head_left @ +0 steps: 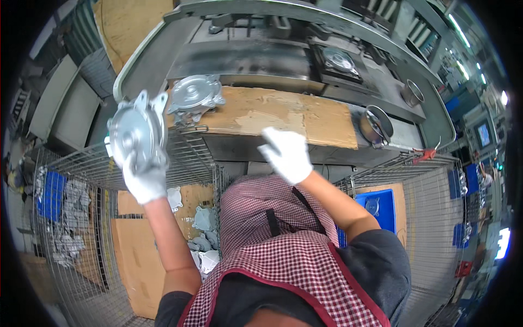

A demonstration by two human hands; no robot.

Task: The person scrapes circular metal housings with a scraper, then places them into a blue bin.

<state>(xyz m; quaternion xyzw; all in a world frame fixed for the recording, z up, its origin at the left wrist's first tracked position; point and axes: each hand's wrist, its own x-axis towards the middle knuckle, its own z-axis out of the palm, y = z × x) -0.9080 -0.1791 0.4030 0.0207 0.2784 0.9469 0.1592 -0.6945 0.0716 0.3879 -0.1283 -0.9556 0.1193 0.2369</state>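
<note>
In a white glove, my left hand (146, 182) grips a round silver metal cover (133, 133) with lugs around its rim, lifted at the left above the wire cage. A similar metal cover (194, 94), apparently on top of another one, rests on the left end of a cardboard sheet (261, 106) along the bench edge. My right hand (289, 156), also gloved in white, hovers by the front edge of that cardboard. Its fingers are stretched out and slightly parted, and it holds nothing.
Wire cages (180, 147) stand either side of me; the left one has loose metal parts (204, 219) at its bottom. A blue bin (381, 210) sits in the right one. A metal pot (376, 126) and cup (412, 92) stand on the bench, near a machine fixture (339, 61) bearing another cover.
</note>
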